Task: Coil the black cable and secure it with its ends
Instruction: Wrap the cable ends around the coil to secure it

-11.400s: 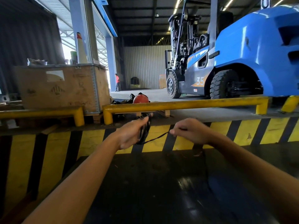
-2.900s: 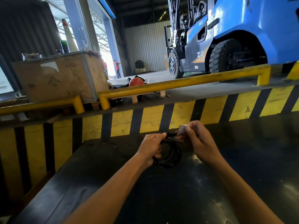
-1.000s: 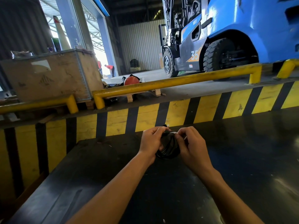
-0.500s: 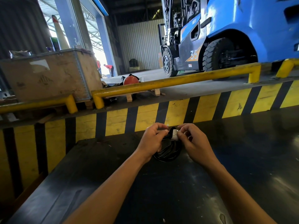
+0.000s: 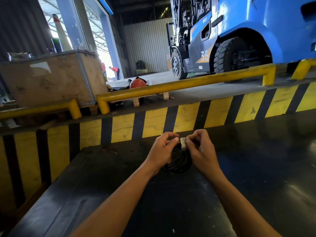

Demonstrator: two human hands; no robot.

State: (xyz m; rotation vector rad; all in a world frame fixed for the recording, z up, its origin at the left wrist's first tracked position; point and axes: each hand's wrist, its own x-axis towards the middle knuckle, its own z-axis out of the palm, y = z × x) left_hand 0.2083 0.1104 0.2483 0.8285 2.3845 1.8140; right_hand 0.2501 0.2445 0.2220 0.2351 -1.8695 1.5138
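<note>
The black cable point(image 5: 179, 162) is wound into a small coil of several loops, held just above the dark table top point(image 5: 239, 177). My left hand point(image 5: 161, 150) grips the coil's left side from above. My right hand point(image 5: 201, 151) pinches a small white connector end point(image 5: 183, 142) at the top of the coil, between thumb and forefinger. The two hands nearly touch over the coil. The upper part of the coil is hidden behind my fingers.
A yellow and black striped barrier point(image 5: 171, 120) runs along the table's far edge. Behind it are yellow rails point(image 5: 179, 84), a wooden crate point(image 5: 51, 79) at left, an orange helmet point(image 5: 137, 82) and a blue forklift point(image 5: 239, 35) at right. Two people stand far off.
The coil hung loosely from my left hand earlier; my right hand has since come in against it. Over the last half second the white end sits a little higher between my fingertips.
</note>
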